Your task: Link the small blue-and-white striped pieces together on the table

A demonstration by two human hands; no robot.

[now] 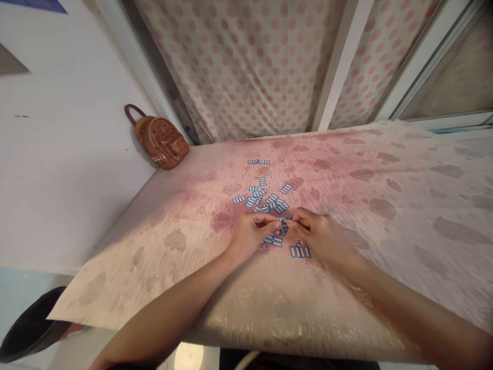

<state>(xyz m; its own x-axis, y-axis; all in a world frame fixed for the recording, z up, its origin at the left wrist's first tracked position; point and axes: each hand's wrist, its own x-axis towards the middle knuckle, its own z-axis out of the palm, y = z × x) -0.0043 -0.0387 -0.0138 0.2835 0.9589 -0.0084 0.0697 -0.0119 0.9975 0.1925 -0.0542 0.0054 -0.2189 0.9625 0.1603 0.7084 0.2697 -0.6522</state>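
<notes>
Close to the table's near side, my left hand (250, 234) and my right hand (319, 232) face each other with fingertips pinched. Between them is a small flat blue-and-white striped piece (284, 222), gripped from both ends and partly covered by the fingers. Under and beside my left fingers lie more such pieces (274, 240). Another striped piece (300, 252) rests just below my right hand. Beyond my fingers several similar pieces (257, 193) are scattered in a loose, partly overlapping heap. Farther back, a joined-looking row of pieces (258, 162) lies flat.
A patterned, plastic-like cover (173, 288) spreads over the table. A small brown backpack (164, 143) leans against the white wall (77, 154) at the back left. Behind the table hangs a pink-dotted curtain (262, 67). A dark rounded object (33, 324) is at the lower left.
</notes>
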